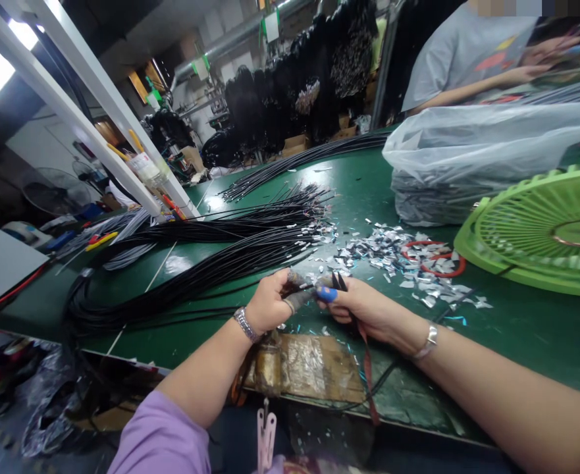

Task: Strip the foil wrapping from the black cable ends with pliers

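Note:
My left hand point(272, 299) is closed on the end of a thin black cable, its fingertips covered in worn wrapping. Close beside it, my right hand point(356, 304) has fingers pressed together, with blue tape on one of them. Dark pointed blades point(339, 282) of a small pair of scissors stick up from the right hand. A red strap point(367, 368) hangs below it. The cable tip between both hands is partly hidden by the fingers. To the left lies a large bundle of black cables point(210, 270), with stripped ends toward the middle of the green table point(531, 349).
White and silver scraps point(378, 250) lie heaped around a red ring point(460, 266). A green fan point(541, 224) and a filled plastic bag point(432, 164) stand at right. A taped board point(314, 368) sits at the front edge. Opposite, a person in grey point(448, 62) works.

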The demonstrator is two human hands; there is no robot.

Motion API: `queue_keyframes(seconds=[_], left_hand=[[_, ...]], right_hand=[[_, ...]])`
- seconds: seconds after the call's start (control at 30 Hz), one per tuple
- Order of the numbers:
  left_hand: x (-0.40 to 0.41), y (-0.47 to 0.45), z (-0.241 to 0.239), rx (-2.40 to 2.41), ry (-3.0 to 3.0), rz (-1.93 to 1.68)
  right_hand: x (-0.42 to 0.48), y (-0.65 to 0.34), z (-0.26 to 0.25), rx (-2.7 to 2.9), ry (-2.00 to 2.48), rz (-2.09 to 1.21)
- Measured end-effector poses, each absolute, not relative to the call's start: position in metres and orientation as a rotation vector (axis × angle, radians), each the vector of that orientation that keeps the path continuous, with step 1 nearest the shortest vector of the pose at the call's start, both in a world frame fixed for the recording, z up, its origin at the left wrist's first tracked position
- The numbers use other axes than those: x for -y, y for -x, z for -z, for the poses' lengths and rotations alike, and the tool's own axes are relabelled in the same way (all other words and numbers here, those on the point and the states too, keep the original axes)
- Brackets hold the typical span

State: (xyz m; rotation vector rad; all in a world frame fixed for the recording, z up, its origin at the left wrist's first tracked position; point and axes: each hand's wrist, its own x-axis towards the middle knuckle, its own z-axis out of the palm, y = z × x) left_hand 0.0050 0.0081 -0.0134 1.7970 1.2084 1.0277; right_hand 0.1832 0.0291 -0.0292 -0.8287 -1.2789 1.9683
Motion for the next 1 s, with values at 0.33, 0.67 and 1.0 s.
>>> queue_keyframes(seconds=[0.33, 0.67, 1.0], left_hand=[[-0.012, -0.001, 0.011, -1.417, -1.752, -1.209], [-0.006, 0.002, 0.006, -1.577, -2.370, -0.739], [-0.006, 0.005, 0.006, -1.551, -2.838, -0.866]], right_hand=[[-0.046, -0.198, 0.049, 2.123, 1.145, -0.815], [-0.032, -0.195, 0.023, 1.855, 0.951, -0.918], [-0.032, -0.185, 0.027, 1.627, 1.018, -1.289]])
